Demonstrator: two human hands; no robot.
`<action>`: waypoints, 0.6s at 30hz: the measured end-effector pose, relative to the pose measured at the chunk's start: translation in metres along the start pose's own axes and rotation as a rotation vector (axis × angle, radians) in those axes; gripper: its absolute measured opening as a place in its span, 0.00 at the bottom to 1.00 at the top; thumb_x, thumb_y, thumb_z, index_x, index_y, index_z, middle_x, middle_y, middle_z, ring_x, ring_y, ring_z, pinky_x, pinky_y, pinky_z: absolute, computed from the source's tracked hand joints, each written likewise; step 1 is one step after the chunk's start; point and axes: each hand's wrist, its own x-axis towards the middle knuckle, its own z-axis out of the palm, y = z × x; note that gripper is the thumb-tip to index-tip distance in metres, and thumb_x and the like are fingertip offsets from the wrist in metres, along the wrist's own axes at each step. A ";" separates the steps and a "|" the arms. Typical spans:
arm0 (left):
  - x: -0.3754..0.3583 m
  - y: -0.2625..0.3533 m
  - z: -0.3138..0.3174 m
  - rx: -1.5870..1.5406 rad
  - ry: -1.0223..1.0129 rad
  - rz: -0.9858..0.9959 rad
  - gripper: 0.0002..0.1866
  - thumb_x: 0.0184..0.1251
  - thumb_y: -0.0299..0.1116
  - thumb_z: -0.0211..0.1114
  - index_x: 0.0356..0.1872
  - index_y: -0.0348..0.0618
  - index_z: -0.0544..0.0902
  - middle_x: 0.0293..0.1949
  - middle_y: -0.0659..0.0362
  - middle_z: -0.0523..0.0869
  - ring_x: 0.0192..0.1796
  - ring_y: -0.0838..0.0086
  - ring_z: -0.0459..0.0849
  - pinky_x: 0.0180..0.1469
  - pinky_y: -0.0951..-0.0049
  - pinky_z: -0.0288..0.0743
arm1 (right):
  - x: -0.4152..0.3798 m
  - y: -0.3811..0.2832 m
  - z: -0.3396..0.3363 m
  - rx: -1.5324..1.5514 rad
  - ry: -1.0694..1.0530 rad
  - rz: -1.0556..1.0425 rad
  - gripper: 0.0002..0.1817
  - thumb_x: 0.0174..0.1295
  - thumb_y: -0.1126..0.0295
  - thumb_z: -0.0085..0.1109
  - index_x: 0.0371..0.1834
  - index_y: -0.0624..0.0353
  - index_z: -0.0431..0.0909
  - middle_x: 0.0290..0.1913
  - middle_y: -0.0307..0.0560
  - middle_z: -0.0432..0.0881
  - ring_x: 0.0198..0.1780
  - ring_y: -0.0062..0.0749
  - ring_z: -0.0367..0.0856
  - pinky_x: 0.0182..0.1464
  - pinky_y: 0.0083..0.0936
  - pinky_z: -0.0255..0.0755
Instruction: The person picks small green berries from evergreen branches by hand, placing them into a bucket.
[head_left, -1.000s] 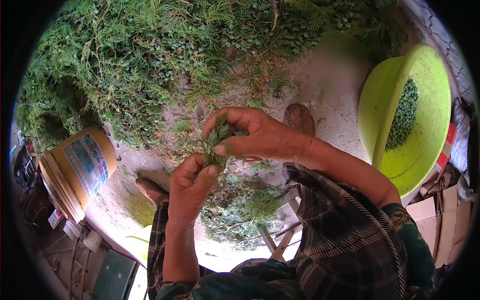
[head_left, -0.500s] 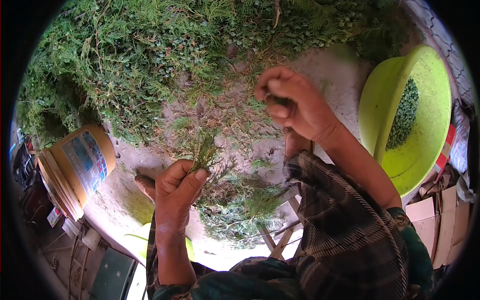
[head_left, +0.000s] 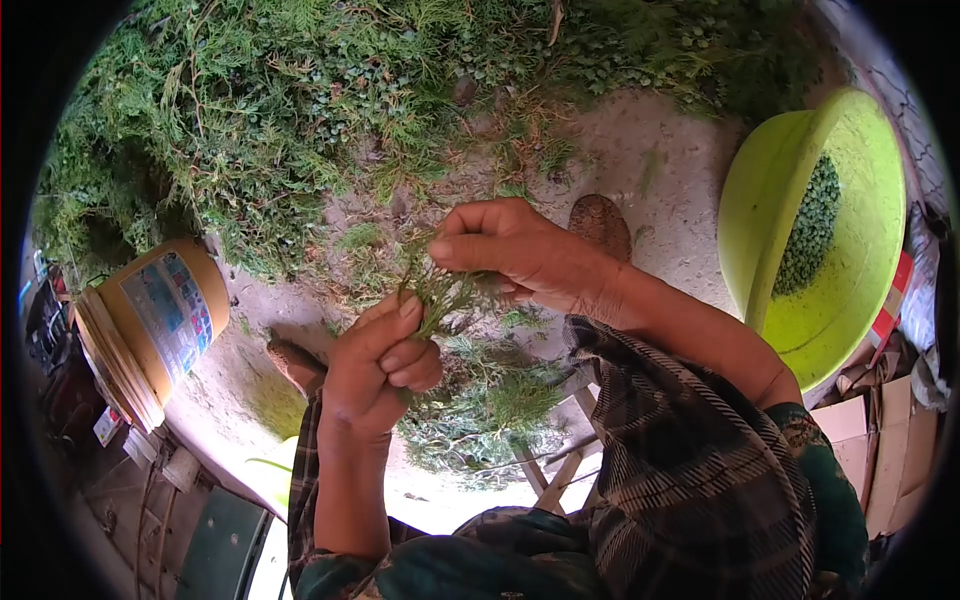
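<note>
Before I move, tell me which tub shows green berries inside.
The lime-green basin at right: green berries lie inside it. The tan bucket, left, shows none.

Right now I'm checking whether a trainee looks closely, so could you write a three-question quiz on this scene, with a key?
1. What lies in the green tub?
A) Cardboard
B) Small green pieces
C) A shoe

2. True or false: the left hand and the right hand are both at the sprig.

3. Fill in the blank: the yellow bucket is on the person's ____ side.

Key: 1. B; 2. true; 3. left
</note>
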 end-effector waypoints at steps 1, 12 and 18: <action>0.004 -0.001 -0.009 -0.083 -0.084 -0.052 0.08 0.72 0.33 0.48 0.37 0.44 0.75 0.12 0.73 0.61 0.13 0.85 0.58 0.19 0.79 0.52 | 0.000 0.002 -0.005 0.129 0.115 -0.016 0.13 0.60 0.60 0.59 0.31 0.58 0.73 0.20 0.31 0.67 0.16 0.11 0.58 0.15 0.12 0.50; 0.033 -0.051 -0.115 0.988 0.115 0.030 0.11 0.70 0.34 0.51 0.48 0.44 0.75 0.39 0.56 0.81 0.43 0.67 0.78 0.49 0.65 0.71 | -0.002 0.018 -0.061 0.590 0.185 -0.123 0.12 0.65 0.62 0.46 0.35 0.60 0.73 0.27 0.39 0.74 0.23 0.22 0.69 0.20 0.22 0.63; 0.036 -0.061 -0.146 1.429 0.235 0.125 0.12 0.64 0.36 0.58 0.44 0.45 0.83 0.38 0.47 0.85 0.40 0.59 0.85 0.46 0.62 0.77 | -0.003 0.025 -0.067 0.498 0.198 -0.054 0.12 0.67 0.62 0.44 0.36 0.59 0.71 0.29 0.39 0.72 0.24 0.23 0.69 0.23 0.21 0.63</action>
